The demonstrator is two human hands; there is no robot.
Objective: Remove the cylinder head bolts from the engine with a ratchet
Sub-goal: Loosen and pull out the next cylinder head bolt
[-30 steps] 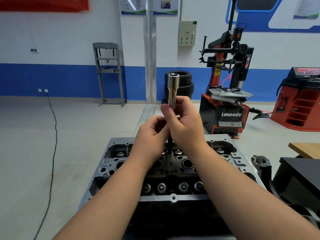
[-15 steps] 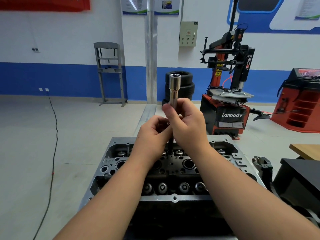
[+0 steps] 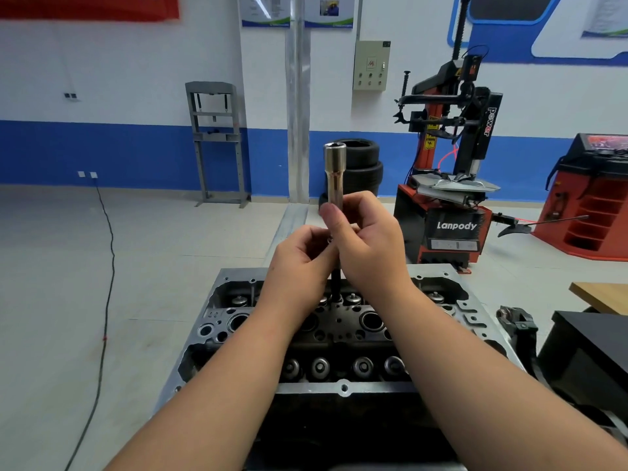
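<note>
Over the middle of the grey cylinder head point(image 3: 343, 389) I hold a long chrome socket point(image 3: 334, 171) upright, its open end pointing up. My right hand point(image 3: 370, 246) grips the socket's lower half, thumb against its left side. My left hand point(image 3: 299, 263) pinches the tool just below, where a small metal part shows between the fingers. A dark shaft point(image 3: 336, 283) hangs down from both hands towards the head's valve area; its lower end is lost among the dark parts. Valve springs and bolt holes show across the head's top.
A dark bench with a clamp-like part point(image 3: 516, 321) stands to the right, with a wooden board point(image 3: 601, 294) behind it. A tyre changer point(image 3: 452, 198), stacked tyres point(image 3: 363, 164) and a red machine point(image 3: 591, 198) stand beyond. A black cable point(image 3: 105, 300) runs across the floor at left.
Both hands keep the same hold on the upright socket in about the same place. Only the view has shifted slightly.
</note>
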